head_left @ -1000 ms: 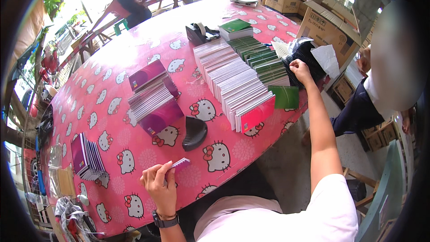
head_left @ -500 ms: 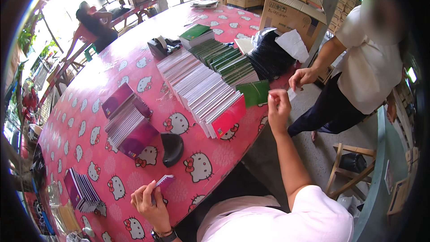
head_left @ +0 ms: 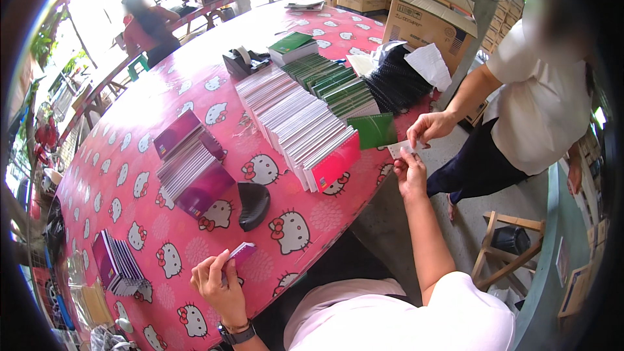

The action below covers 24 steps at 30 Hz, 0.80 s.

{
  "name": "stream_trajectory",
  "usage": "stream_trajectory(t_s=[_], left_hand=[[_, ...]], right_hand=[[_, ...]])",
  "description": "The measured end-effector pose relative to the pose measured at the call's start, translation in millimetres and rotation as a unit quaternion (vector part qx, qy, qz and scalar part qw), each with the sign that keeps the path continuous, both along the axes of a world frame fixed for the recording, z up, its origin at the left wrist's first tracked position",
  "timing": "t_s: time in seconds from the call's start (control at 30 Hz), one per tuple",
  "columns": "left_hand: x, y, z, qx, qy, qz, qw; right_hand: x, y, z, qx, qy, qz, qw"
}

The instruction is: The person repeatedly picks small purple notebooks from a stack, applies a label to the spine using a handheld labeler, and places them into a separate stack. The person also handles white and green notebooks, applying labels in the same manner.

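Note:
My left hand [head_left: 220, 286], low on the near part of the table, is closed on a small purple notebook [head_left: 242, 253]. Out past the table's right edge, my right hand [head_left: 412, 177] pinches a small white paper slip [head_left: 398, 149] with marks on it. The hand of a person [head_left: 427, 129] standing at the right is on the same slip. Between my hands are a long row of pink-covered notebooks [head_left: 336, 159], edges up, and a green notebook [head_left: 374, 131]. A black curved object [head_left: 253, 206] lies nearer, beside a stack of purple notebooks [head_left: 197, 185].
More purple notebooks [head_left: 117, 263] stand at the left. Behind the rows are green notebooks [head_left: 333, 84], a black tape dispenser [head_left: 242, 62], a dark bundle [head_left: 393, 84] and an open carton [head_left: 426, 23]. A wooden stool [head_left: 510, 247] stands at right; another person [head_left: 151, 29] sits far back.
My right hand has come to the paper slip and taken hold of it, while the other person's hand stays on it. My left hand still holds the purple notebook. The view has shifted slightly.

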<state>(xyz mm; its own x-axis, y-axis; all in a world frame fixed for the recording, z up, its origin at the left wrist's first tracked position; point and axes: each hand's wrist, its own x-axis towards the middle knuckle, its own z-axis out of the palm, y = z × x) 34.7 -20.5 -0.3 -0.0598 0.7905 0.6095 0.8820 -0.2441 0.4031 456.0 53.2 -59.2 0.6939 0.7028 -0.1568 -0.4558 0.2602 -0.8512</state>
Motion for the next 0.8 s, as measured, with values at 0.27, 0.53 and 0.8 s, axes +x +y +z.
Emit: stream_trajectory(t_s=[0.27,0.53,0.8], left_hand=[[-1,1,-1,0.009,0.008,0.006,1.000],[-15,17,18,-0.019,-0.042,-0.010,0.999],[-14,16,6,-0.016,0.006,0.012,1.000]], right_hand=[[-73,-16,36,0.080,-0.136,0.051,0.986],[-119,-12,61,0.132,-0.168,0.121,0.969],[-152,2,61,0.124,-0.132,0.178,0.967]])
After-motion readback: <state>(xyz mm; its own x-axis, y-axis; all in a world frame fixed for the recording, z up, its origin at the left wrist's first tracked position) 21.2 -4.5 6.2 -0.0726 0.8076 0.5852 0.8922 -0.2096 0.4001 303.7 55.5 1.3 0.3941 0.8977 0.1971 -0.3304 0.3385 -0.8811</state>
